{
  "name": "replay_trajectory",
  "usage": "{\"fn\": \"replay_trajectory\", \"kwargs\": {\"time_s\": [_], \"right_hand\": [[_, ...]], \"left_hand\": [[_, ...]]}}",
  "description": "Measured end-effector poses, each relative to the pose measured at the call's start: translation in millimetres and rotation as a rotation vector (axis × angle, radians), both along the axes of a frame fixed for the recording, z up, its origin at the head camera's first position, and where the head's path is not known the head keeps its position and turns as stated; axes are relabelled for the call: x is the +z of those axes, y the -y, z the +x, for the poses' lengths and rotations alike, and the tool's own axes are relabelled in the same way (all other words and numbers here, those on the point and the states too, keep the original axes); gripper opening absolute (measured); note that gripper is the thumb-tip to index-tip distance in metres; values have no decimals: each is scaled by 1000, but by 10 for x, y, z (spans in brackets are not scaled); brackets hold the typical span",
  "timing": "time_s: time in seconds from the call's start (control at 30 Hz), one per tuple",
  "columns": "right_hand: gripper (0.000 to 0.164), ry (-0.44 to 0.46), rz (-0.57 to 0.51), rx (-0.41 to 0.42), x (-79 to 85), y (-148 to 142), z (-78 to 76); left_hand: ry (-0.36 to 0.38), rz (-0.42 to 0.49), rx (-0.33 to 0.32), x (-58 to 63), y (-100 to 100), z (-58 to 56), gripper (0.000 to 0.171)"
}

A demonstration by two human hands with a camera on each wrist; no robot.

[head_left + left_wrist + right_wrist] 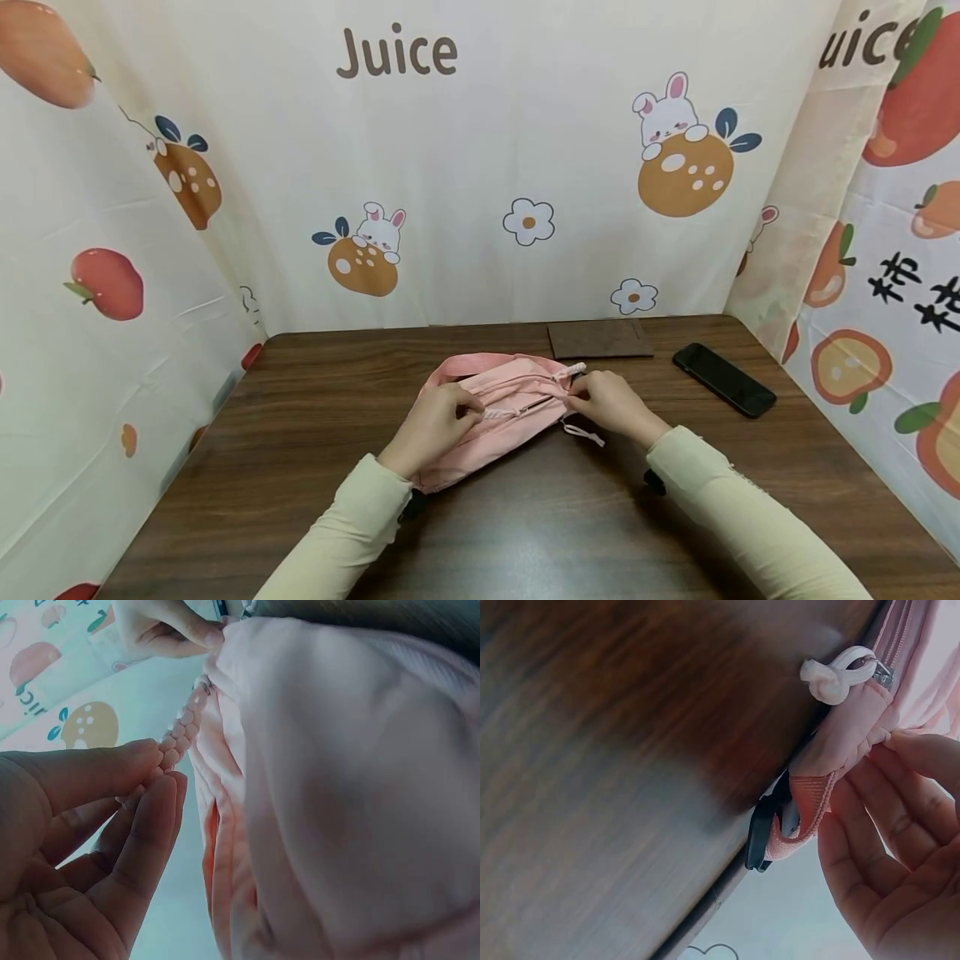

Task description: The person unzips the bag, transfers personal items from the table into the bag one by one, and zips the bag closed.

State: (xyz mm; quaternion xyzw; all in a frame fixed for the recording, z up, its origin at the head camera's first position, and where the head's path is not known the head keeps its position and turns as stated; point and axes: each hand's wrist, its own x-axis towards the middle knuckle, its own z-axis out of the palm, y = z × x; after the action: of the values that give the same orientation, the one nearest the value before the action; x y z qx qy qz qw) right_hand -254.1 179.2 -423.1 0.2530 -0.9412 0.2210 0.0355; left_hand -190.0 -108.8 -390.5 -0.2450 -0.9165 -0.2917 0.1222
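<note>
A pink waist bag lies on the wooden table, its strap looped behind it. My left hand is over the bag's front and pinches a braided zipper pull between thumb and fingertips; the cord is drawn taut from the slider. With my right hand I pinch the fabric at the bag's right end, as the right wrist view shows. Beside those fingers are a black buckle on a short pink strap and a knotted white cord pull on another zipper. A short stretch of the front zipper shows dark.
A brown flat rectangular item lies at the table's back edge. Right of it is a black smartphone. Printed curtains with fruit and rabbits hang behind the table and along both sides.
</note>
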Motion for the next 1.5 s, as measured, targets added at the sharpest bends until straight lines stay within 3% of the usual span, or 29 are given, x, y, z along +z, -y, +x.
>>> {"fn": "replay_trajectory", "kwargs": {"time_s": [0.2,0.57,1.0,1.37,1.5], "right_hand": [[12,3,0,1,-1,6,-6],[11,7,12,3,-17,-6,-15],[11,2,20,8,-10,-15,-14],[10,-3,35,12,5,-21,-12],[10,-8,47,6,15,-22,-8]], "left_hand": [[39,36,-8,18,78,43,10],[16,-17,-1,4,197,145,10],[43,31,14,-24,382,243,13],[151,59,54,-21,631,355,7],[152,69,66,-15,706,389,6]]}}
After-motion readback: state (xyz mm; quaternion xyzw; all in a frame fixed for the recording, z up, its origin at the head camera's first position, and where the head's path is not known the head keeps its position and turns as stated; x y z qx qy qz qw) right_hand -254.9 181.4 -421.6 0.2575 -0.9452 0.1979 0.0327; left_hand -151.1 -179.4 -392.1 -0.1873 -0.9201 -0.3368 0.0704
